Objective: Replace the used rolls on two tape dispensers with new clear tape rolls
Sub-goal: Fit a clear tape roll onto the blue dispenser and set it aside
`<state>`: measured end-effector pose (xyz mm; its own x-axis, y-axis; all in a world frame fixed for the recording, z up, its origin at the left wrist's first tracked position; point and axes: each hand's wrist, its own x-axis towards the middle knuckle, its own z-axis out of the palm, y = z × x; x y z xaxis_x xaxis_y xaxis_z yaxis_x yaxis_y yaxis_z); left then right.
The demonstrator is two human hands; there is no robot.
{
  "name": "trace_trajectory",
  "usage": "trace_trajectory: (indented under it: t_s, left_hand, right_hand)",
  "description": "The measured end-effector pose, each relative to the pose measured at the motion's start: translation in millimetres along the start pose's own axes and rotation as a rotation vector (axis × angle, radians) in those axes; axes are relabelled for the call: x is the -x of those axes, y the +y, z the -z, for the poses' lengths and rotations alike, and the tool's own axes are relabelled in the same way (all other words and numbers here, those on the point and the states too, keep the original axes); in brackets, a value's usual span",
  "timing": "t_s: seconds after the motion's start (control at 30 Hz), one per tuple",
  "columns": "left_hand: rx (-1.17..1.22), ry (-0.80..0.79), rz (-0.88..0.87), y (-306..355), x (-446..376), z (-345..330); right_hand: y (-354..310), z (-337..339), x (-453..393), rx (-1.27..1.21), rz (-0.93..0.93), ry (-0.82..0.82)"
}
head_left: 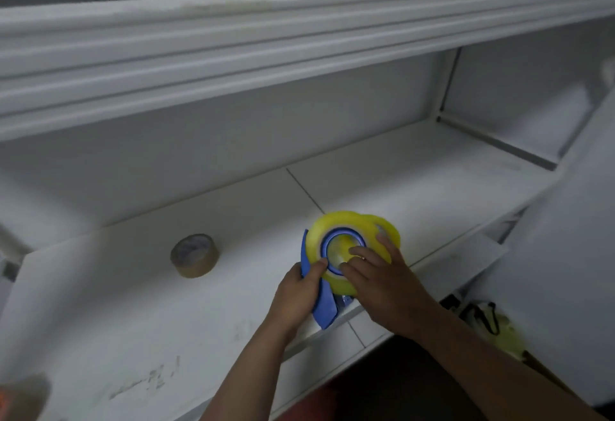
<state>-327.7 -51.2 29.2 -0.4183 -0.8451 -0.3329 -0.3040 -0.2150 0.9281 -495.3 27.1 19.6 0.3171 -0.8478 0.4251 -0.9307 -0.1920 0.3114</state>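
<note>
Blue tape dispenser [321, 300] gripped by left hand [299, 290], right hand [379, 274] fingers spread, pressing yellowish clear tape roll [336, 231] onto it, brown roll [194, 255] left of both hands

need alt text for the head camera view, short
Two hands fit a yellowish clear tape roll onto a blue tape dispenser on a white shelf: left hand grips the dispenser, right hand presses the roll. A brown tape roll sits left.

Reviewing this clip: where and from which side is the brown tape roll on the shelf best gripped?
Probably from above: the brown tape roll lies roughly flat with its open core up, free on the white shelf. Pinch the wall, one finger inside the core, or span the outer rim.
</note>
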Motion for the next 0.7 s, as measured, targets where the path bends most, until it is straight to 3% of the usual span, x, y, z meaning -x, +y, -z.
trace_trajectory:
  t_s: [0.5,0.7]
  left_hand:
    - [-0.148,-0.190,0.143,60.6,-9.7,-272.4]
    - [-0.237,-0.243,0.109,83.8,-12.1,-349.0]
  right_hand:
    - [175.9,19.6,200.6,-0.119,-0.282,-0.084]
    - [225.8,18.3,256.4,-0.204,-0.433,-0.141]
